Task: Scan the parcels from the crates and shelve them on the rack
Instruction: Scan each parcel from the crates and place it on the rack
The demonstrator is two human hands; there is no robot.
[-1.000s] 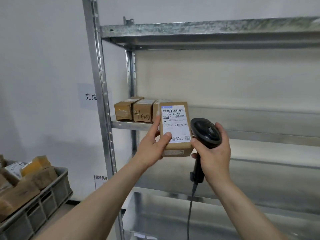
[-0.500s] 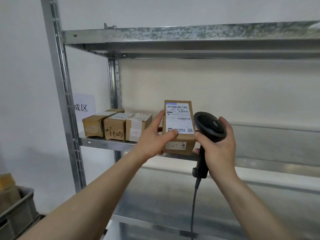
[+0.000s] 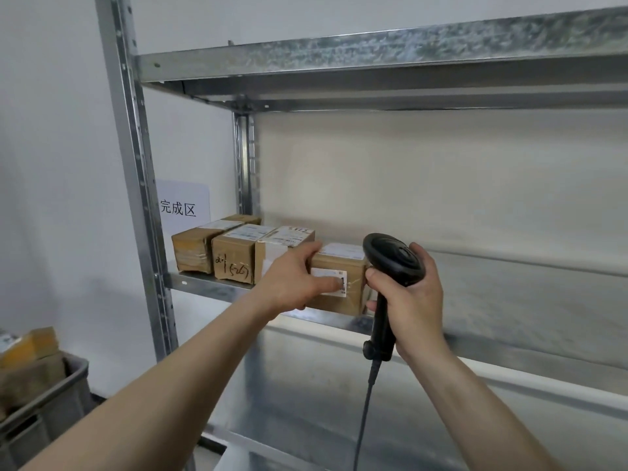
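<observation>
My left hand point(image 3: 295, 279) gripped the parcel point(image 3: 339, 280): fingers over its top left edge, thumb pressed across the white label on the front face. Right hand point(image 3: 409, 294) was clenched round the handle of the black scanner point(image 3: 390, 266), head up, cable hanging straight down from the butt. Scanner head sat just right of the parcel, at its right end; can't tell if they touched.

The parcel lay flat on the middle shelf point(image 3: 492, 338) of the metal rack point(image 3: 136, 164), shipping label up, small front face w/ label toward me, long axis running front to back into the shelf. Its front edge sat near the shelf's front lip, bottom on the metal as far as I could see, partly hidden by my hand.

Left of it, three boxes in a row point(image 3: 238, 256), also w/ long axes front to back; the nearest one lay just beside the parcel's left side, my fingers at the gap. A fourth box sat behind the row's left end. To the right the shelf ran on bare, lots of room that way. Upper shelf point(image 3: 373, 56) well above the parcel tops, so plenty of headroom. Back panel stood well behind the parcel.

Beyond the rack's left post, a wall sign point(image 3: 183, 207) read 完成区. Bottom left, a grey crate point(image 3: 51, 402) held more brown parcels.
</observation>
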